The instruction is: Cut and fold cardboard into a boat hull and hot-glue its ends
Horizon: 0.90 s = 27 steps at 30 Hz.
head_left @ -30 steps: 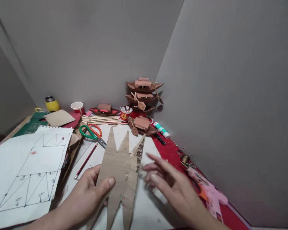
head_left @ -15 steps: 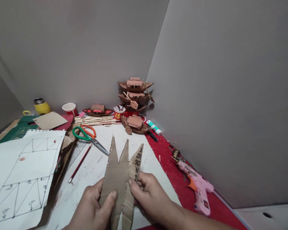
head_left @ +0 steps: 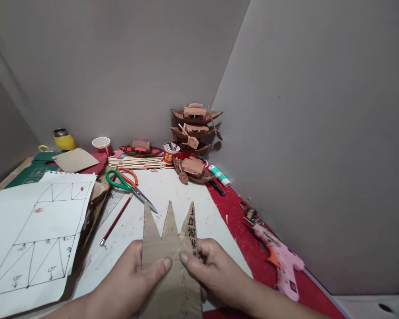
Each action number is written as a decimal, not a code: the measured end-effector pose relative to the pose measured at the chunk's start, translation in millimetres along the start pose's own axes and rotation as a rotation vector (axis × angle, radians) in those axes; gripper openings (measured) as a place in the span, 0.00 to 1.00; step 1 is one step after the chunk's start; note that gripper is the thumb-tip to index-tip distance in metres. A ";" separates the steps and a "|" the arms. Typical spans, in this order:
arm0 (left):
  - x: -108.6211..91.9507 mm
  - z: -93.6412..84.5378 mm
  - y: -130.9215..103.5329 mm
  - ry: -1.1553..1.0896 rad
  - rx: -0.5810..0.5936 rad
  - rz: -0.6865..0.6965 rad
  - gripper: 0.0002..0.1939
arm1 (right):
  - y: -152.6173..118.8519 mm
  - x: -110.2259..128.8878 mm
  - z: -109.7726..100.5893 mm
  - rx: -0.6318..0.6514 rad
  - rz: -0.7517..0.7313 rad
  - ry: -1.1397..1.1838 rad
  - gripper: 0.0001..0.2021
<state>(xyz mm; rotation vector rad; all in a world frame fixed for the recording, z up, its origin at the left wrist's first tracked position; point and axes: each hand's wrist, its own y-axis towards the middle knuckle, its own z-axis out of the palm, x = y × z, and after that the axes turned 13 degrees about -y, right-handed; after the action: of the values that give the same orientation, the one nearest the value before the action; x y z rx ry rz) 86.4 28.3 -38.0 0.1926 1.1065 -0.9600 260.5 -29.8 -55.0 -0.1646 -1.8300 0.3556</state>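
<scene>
Both hands hold a brown piece of corrugated cardboard (head_left: 162,252) with three pointed tips, low in front of me. My left hand (head_left: 142,274) is closed on its left edge, thumb flat on the face. My right hand (head_left: 213,270) grips the right side, where black printed characters run down the narrow strip. A line runs between the strip and the wider part; I cannot tell whether it is a fold or a join. Just beyond the tips lie scissors (head_left: 129,186) with green and orange handles. The cardboard's lower end leaves the frame.
A pencil (head_left: 116,221) and a paper with drawn outlines (head_left: 49,235) lie at left. At right is a pink glue gun (head_left: 281,261). Brown model boats (head_left: 194,166), wooden sticks (head_left: 136,162), a paper cup (head_left: 171,155) and a glue tube (head_left: 219,175) stand or lie toward the back wall.
The printed strip, slanted and partly apart from the wider part before, now lies flat alongside it. The three tips are now about level, and the view has shifted slightly.
</scene>
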 end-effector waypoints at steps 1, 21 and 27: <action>0.0 1.4 -0.4 0.011 0.006 -0.005 0.21 | 0.1 -0.6 0.4 0.011 -0.001 -0.006 0.20; -6.7 0.7 -3.1 0.054 0.162 -0.021 0.19 | -6.5 -1.5 -7.7 0.215 -0.014 0.152 0.12; -0.4 3.9 -4.5 0.179 0.172 -0.020 0.14 | -5.6 -3.8 3.4 0.153 0.038 0.071 0.14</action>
<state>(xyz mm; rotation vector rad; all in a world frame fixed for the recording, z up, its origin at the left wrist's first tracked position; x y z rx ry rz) 85.7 23.6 -34.5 0.4148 1.1902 -1.0723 258.7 -36.8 -57.5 -0.1047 -1.7243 0.5085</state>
